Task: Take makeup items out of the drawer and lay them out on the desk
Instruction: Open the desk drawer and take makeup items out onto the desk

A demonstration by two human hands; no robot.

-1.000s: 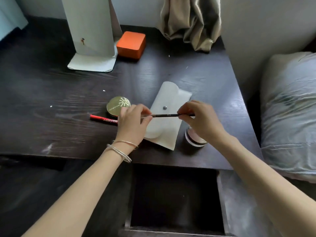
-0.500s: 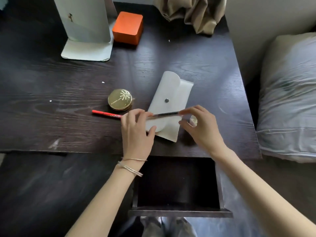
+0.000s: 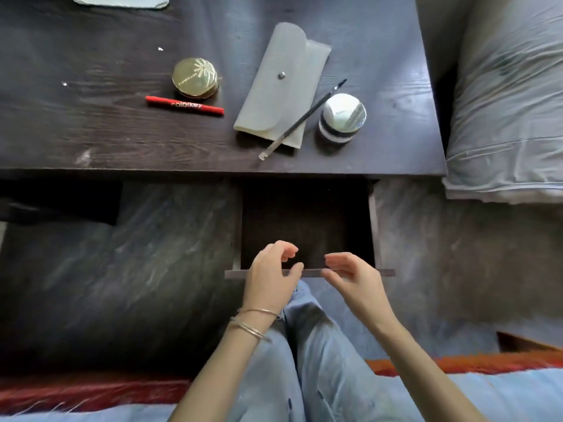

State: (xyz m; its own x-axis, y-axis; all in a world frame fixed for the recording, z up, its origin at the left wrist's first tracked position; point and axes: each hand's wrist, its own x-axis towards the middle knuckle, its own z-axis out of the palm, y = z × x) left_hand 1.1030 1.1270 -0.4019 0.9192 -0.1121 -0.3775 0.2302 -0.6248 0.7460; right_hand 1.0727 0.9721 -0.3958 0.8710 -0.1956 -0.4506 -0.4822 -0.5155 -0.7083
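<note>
Both hands [image 3: 310, 269] empty, loosely curled over drawer [image 3: 307, 220]; thin brush [image 3: 301, 119] looks light, rolls easily, pinch mid-shaft.

- drawer [image 3: 307, 226]: pulled open, dark inside
- desk [image 3: 91, 123]: gold compact [image 3: 195, 77], red pencil [image 3: 184, 105], grey pouch [image 3: 281, 86], thin brush [image 3: 301, 118] across pouch's corner, silver-lidded jar [image 3: 341, 117]
</note>
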